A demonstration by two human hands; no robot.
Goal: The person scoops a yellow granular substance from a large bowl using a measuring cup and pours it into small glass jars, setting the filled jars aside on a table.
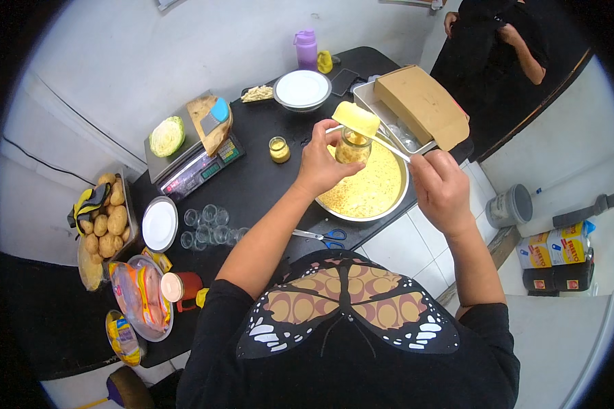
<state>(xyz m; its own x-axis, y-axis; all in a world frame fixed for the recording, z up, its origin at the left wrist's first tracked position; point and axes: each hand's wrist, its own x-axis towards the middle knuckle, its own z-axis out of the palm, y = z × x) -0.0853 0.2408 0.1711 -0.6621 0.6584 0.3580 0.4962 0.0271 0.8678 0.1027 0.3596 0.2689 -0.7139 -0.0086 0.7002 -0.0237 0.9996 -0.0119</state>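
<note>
My left hand [323, 158] grips a small glass jar [353, 148] that is partly filled with a yellow mixture. In my right hand [440, 191] is the white handle of a spatula [357, 118], its blade coated in the yellow mixture and held over the jar's mouth. Both are above a large round metal bowl [360, 219] of speckled yellow mixture. A second jar [279, 150] with yellow contents stands on the black table left of my left hand. Several clear glass jars [203, 234] are grouped farther left.
Blue-handled scissors [320, 236] lie near the table edge. A cardboard box [419, 105] sits over a white tray at the right. Left are a digital scale [199, 166] with half a cabbage [167, 137], potatoes [107, 230] and a red mug [187, 286]. Another person [496, 56] stands at upper right.
</note>
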